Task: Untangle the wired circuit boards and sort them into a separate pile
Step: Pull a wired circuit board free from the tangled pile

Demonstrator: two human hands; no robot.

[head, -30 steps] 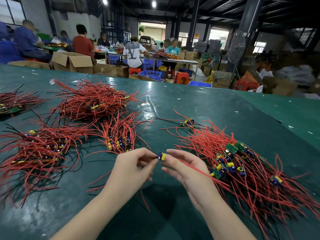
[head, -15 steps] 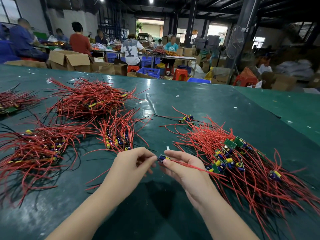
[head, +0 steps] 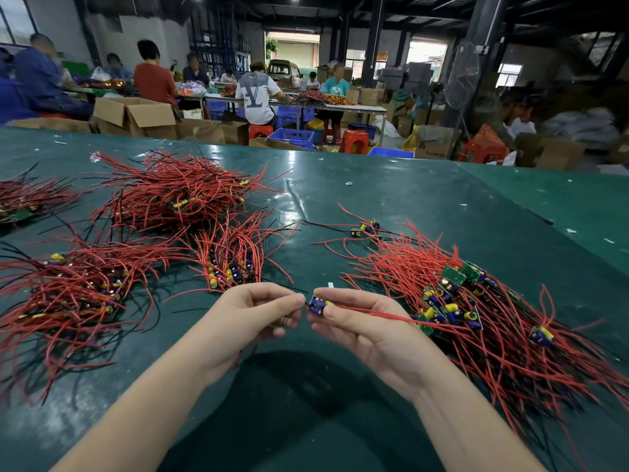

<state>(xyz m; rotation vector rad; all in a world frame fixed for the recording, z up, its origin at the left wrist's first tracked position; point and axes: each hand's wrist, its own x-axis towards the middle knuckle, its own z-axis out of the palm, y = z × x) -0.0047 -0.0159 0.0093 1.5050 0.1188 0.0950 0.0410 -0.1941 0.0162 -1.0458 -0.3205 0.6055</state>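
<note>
A small circuit board [head: 317, 304] with blue and yellow parts sits between my two hands above the green table [head: 442, 206]. My right hand [head: 360, 321] pinches it with thumb and forefinger, and its red wire [head: 391, 315] trails right into the tangled heap of wired boards [head: 476, 301]. My left hand [head: 252, 315] pinches the board's left end or a thin wire there, fingers curled. A small sorted bunch [head: 231, 260] lies just beyond my left hand.
More bundles of red-wired boards lie at the left [head: 68, 294], back left [head: 180, 195] and far left edge [head: 23, 202]. A lone board [head: 366, 229] lies beyond the heap. Several people work at tables behind, among cardboard boxes [head: 136, 114].
Both hands have stayed close together on the same board. The right hand's grip has shifted slightly and the red wire now runs straighter toward the heap.
</note>
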